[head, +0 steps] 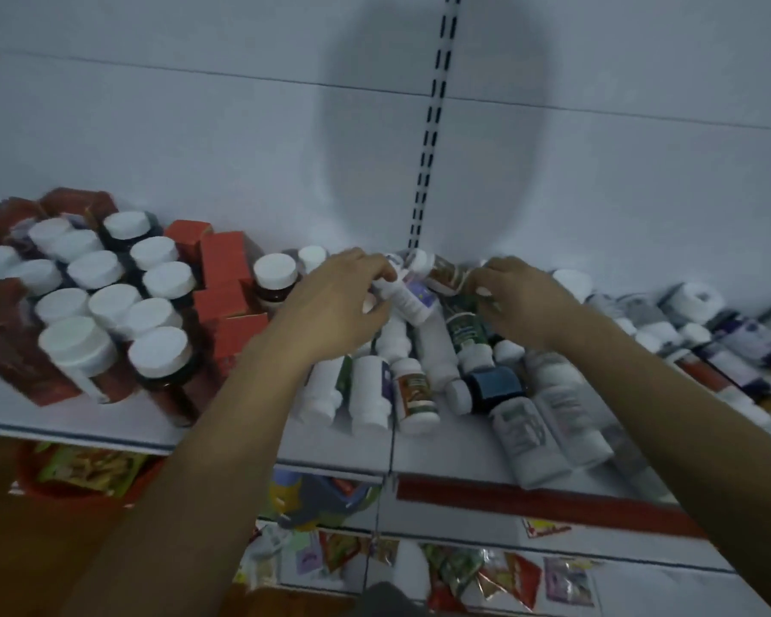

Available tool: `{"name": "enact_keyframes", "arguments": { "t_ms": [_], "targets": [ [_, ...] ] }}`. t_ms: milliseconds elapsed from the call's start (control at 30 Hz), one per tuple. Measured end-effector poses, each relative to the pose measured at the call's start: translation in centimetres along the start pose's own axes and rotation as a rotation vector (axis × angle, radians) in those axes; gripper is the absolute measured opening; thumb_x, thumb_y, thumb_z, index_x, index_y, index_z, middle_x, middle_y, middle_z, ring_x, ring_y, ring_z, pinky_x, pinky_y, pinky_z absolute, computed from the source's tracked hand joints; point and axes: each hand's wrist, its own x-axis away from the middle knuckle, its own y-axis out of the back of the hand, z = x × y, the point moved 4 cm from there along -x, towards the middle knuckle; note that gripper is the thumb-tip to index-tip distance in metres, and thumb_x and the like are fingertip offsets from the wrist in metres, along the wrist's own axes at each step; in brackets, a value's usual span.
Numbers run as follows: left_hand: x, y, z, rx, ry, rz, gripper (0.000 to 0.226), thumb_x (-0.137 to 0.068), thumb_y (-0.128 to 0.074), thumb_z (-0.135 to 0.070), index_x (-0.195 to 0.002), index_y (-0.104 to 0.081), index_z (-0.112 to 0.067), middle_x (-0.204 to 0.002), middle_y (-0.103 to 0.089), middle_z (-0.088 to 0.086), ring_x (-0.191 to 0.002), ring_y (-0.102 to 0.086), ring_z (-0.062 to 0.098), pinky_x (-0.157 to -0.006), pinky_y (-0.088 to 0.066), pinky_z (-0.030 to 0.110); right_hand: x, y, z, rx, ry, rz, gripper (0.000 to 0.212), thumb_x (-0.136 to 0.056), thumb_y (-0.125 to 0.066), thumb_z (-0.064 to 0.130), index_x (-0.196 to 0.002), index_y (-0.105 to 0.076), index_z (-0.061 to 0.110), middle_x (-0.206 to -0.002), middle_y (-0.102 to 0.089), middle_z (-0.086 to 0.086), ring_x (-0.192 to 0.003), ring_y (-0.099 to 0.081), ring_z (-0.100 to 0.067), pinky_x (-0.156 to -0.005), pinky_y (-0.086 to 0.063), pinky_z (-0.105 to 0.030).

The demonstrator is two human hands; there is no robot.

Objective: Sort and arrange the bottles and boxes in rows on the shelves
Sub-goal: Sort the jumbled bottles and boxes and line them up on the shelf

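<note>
Head view: a white bottle (408, 300) sits gripped in our left hand (339, 300), and our right hand (524, 300) pinches a brown-labelled bottle (447, 270). Below both hands, toppled bottles (423, 376) await sorting. Left of the left hand, jars (108, 305) and red boxes (225, 278) already stand in rows.

A: Any legible text, brand or number?
B: None, it's all too blurred. The purple-label bottle (412, 300) gripped in the left hand (330, 305) has print, but it's unreadable. Same for the brown-label bottle (446, 271) pinched by the right hand (521, 300).
A: And the pile mid-shelf?
B: The green-label bottle (464, 325), orange-label bottle (415, 391) and blue-label bottle (492, 387) show colour blocks only. The grey-print bottles (526, 431) at the front edge of the shelf (419, 456) show grey lines, no letters resolve.
A: Red boxes (228, 269) toward the left end?
B: Can't read any print. The packets (566, 581) on the lower shelf are smeared, with no words.
</note>
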Motion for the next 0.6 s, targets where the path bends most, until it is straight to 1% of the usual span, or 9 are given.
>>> {"name": "enact_keyframes", "arguments": {
  "t_ms": [67,133,200,300,367,433,467,533,600],
  "targets": [
    [-1.4,-2.2,-0.2,-0.055,0.034,0.125,0.049,-0.092,-0.065,-0.032,-0.139,-0.052,-0.027,-0.137,-0.050,0.003,-0.123,-0.053,0.025,-0.101,-0.047,0.046,2.3,-1.0,-2.2,-0.018,-0.123,0.132,0.038,-0.092,-0.051,0.017,-0.126,-0.066,0.012,-0.126,-0.064,-0.014,-0.112,-0.060,-0.036,-0.090,-0.052,-0.046],
    [-2.4,-4.0,0.0,-0.063,0.098,0.121,0.065,-0.089,-0.066,-0.039,-0.147,-0.039,-0.033,-0.144,-0.036,0.007,-0.127,-0.049,0.034,-0.104,-0.046,0.051,4.2,-1.6,-3.9,-0.067,-0.203,0.200,0.047,-0.093,-0.054,0.013,-0.139,-0.058,0.016,-0.145,-0.055,-0.010,-0.129,-0.053,-0.032,-0.105,-0.045,-0.045],
    [-3.1,-5.3,0.5,-0.028,0.193,0.090,0.076,-0.083,-0.069,-0.047,-0.149,-0.032,-0.036,-0.147,-0.027,0.010,-0.129,-0.046,0.039,-0.105,-0.046,0.052,5.4,-1.6,-4.7,-0.084,-0.238,0.172,0.050,-0.092,-0.056,0.012,-0.142,-0.056,0.016,-0.148,-0.052,-0.009,-0.132,-0.050,-0.033,-0.106,-0.045,-0.047],
    [-3.8,-7.4,0.8,-0.104,0.240,0.126,0.086,-0.078,-0.074,-0.052,-0.150,-0.030,-0.034,-0.141,-0.035,0.013,-0.127,-0.046,0.042,-0.101,-0.047,0.053,5.9,-0.7,-3.5,-0.079,-0.161,-0.032,0.039,-0.088,-0.057,0.008,-0.126,-0.065,0.012,-0.130,-0.063,-0.012,-0.116,-0.059,-0.037,-0.094,-0.051,-0.048],
    [-4.1,-7.6,0.9,-0.090,0.250,0.054,0.077,-0.078,-0.077,-0.045,-0.144,-0.038,-0.032,-0.136,-0.039,0.012,-0.124,-0.047,0.041,-0.098,-0.049,0.055,5.4,-0.3,-0.8,-0.105,-0.058,-0.105,0.034,-0.087,-0.052,0.020,-0.117,-0.068,0.014,-0.113,-0.067,-0.010,-0.102,-0.061,-0.034,-0.087,-0.051,-0.047],
    [-4.1,-7.1,0.9,-0.118,0.261,-0.067,0.067,-0.078,-0.077,-0.034,-0.137,-0.046,-0.029,-0.137,-0.039,0.010,-0.124,-0.047,0.039,-0.095,-0.050,0.054,4.6,-0.7,2.1,-0.132,0.014,-0.071,0.037,-0.088,-0.052,0.034,-0.119,-0.066,0.019,-0.112,-0.066,-0.006,-0.103,-0.059,-0.030,-0.088,-0.049,-0.047],
    [-4.1,-6.9,0.9,-0.134,0.272,-0.121,0.063,-0.078,-0.077,-0.030,-0.134,-0.048,-0.027,-0.136,-0.040,0.009,-0.121,-0.047,0.037,-0.092,-0.051,0.052,4.1,-1.5,3.2,-0.131,0.012,0.012,0.043,-0.089,-0.055,0.044,-0.126,-0.062,0.024,-0.118,-0.063,-0.004,-0.110,-0.055,-0.027,-0.091,-0.048,-0.048],
    [-3.9,-6.5,1.1,-0.087,0.311,-0.179,0.060,-0.077,-0.080,-0.030,-0.128,-0.049,-0.024,-0.129,-0.045,0.008,-0.113,-0.052,0.033,-0.082,-0.051,0.044,3.5,-3.1,4.5,-0.088,-0.059,0.191,0.069,-0.083,-0.060,0.068,-0.141,-0.045,0.033,-0.133,-0.053,-0.001,-0.123,-0.044,-0.025,-0.100,-0.043,-0.051],
    [-3.6,-6.4,1.4,0.002,0.333,-0.179,0.060,-0.078,-0.082,-0.032,-0.126,-0.048,-0.024,-0.125,-0.047,0.007,-0.107,-0.055,0.029,-0.075,-0.045,0.037,2.8,-4.1,4.7,-0.028,-0.140,0.230,0.091,-0.072,-0.062,0.080,-0.146,-0.033,0.036,-0.140,-0.047,-0.001,-0.130,-0.036,-0.027,-0.106,-0.037,-0.056]
  ]
}}
